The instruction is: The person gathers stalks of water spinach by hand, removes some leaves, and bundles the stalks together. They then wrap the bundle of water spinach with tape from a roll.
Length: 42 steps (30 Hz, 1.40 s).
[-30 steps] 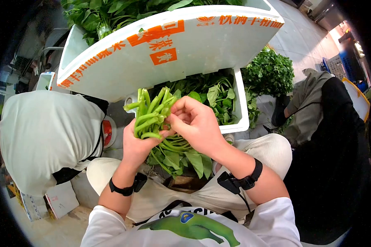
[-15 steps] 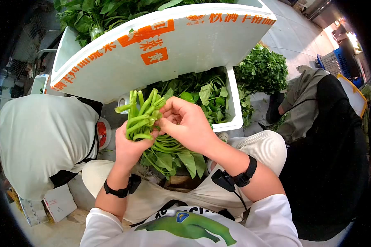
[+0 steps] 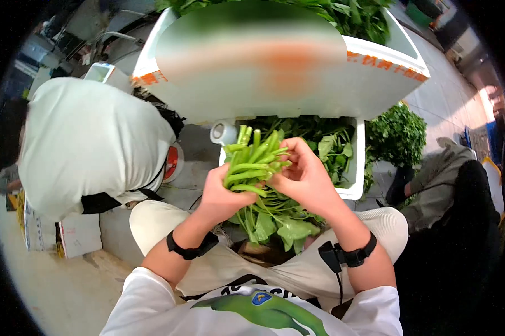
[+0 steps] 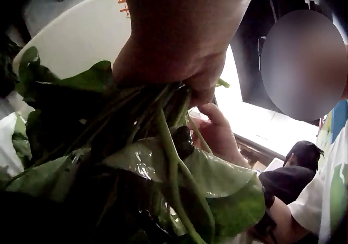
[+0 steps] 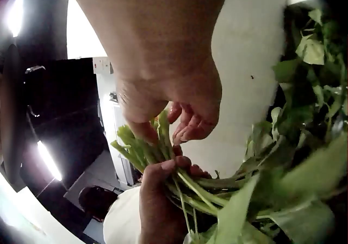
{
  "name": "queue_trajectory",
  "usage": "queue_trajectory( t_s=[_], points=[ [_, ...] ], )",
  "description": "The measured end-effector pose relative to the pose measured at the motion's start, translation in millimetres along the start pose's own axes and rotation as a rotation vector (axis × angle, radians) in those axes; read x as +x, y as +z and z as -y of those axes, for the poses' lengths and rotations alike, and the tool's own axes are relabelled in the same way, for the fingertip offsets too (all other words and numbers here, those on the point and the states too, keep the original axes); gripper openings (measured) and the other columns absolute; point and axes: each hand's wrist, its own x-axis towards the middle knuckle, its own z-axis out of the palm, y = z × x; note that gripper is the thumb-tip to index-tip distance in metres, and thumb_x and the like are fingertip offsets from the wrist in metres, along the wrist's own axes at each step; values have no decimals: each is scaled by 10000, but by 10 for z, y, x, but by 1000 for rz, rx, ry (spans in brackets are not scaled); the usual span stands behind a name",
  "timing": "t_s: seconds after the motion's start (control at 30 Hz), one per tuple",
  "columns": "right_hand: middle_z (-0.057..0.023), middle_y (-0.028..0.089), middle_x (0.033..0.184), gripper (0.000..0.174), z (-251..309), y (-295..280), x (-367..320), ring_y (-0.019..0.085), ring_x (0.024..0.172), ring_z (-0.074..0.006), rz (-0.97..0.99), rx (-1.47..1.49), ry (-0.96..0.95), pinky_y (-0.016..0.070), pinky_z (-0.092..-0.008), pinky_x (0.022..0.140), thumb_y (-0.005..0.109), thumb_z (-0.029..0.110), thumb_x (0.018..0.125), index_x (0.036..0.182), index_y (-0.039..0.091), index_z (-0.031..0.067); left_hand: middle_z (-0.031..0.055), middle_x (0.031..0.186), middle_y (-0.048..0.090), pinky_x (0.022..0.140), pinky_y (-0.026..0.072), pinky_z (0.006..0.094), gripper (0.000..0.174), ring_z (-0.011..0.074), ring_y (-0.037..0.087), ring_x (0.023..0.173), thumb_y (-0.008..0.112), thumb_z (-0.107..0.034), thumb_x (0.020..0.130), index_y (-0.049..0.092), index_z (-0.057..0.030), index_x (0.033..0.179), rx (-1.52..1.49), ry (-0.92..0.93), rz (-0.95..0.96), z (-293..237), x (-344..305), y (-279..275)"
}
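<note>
Centrally, in the head view, the bunch (image 3: 252, 165) was in front of the person's torso, above the lap and gripped in the left hand (image 3: 219, 193). Stems: pale to bright green, smooth, of uneven length, fanned at the top; several ends looked blunt and open, and some bent sideways. Leaves (image 3: 290, 231): broad, darker green, hanging below the hands; in the left wrist view they carried shiny highlights, and 1 stem forked among them.

Left hand: fingers curled round the stems, thumb across them, closed as far as the bunch allowed. Right hand (image 3: 308, 179): thumb and fingers bent inward, partly closed, pinching at the stem ends on the bunch's right side; exact contact of each fingertip could not be told.

Surroundings: the lower box (image 3: 350, 193), white, held more greens (image 3: 335, 154) just beyond the hands. The upper box (image 3: 207, 103), white with orange print, was above it, also with greens in it; part of its front was blurred. A white roll (image 3: 223, 133) was near the stem tips on the left. Right of the lower box was a dense leafy pile (image 3: 397, 134). Each forearm wore 1 black strap.
</note>
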Motion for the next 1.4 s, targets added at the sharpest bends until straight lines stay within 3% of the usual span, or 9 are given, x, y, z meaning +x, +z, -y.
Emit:
queue_trajectory(
  t_s=[0.2,0.33,0.4,0.47,0.67,0.93,1.1,1.3,1.4],
  points=[
    [3,609,945,309,-49,-11,-14,565,794,-53,32,-123,51,468,-211,695,671,-36,823,1094,535,24,22,954,712,785,524,267,393,75,626,846,769,-82,717,665,0,1087,6,-14,45,107,-115,-61],
    [-16,624,973,265,-107,49,-51,621,897,-96,-15,-109,15,500,-227,763,604,-84,837,1071,553,28,99,959,723,825,532,311,455,133,653,846,795,-158,684,658,11,1084,46,22,33,169,-182,-53],
    [19,619,889,198,-201,45,-40,605,740,-63,-40,-192,-55,508,-228,618,632,-3,850,1009,538,69,117,948,723,820,532,318,457,148,658,839,798,-174,675,662,9,1070,14,31,29,230,-196,-43],
    [21,612,871,188,-227,106,-52,601,734,-58,-54,-189,-74,504,-217,600,606,-28,861,993,521,75,128,909,724,805,531,331,437,164,667,818,809,-196,681,667,19,1034,-2,44,25,197,-263,-75],
    [16,617,882,175,-269,230,-29,605,754,-56,-108,-275,-120,499,-208,626,592,-32,872,989,513,72,157,898,726,790,536,341,458,195,690,804,837,-236,686,671,12,1033,127,107,-70,197,-330,-99],
    [-4,604,936,226,-125,303,-26,584,837,-76,66,-455,-164,479,-227,759,631,-97,844,1031,567,12,172,884,722,768,546,345,477,201,697,772,846,-218,661,674,13,1041,206,158,-151,48,-629,-427],
    [-69,702,776,135,-270,72,368,631,682,-93,-24,-737,-125,485,-257,611,591,66,931,1028,646,-9,47,1054,733,848,536,278,466,90,670,940,819,-57,757,642,-3,1184,-2,209,-210,-130,-893,-955],
    [-145,689,735,278,-769,-107,807,686,713,-310,6,-1124,136,525,-400,690,444,177,961,981,655,-3,34,891,719,725,506,252,378,61,603,775,819,-124,754,686,0,1085,171,191,-401,-115,-1020,-1414],
    [-123,679,663,346,-1184,-380,966,684,654,-268,53,-1382,138,517,-384,634,462,259,984,900,655,-16,11,903,715,738,498,243,341,51,589,790,802,-109,758,690,-6,1063,177,116,-410,-91,-1010,-1559]
  ],
)
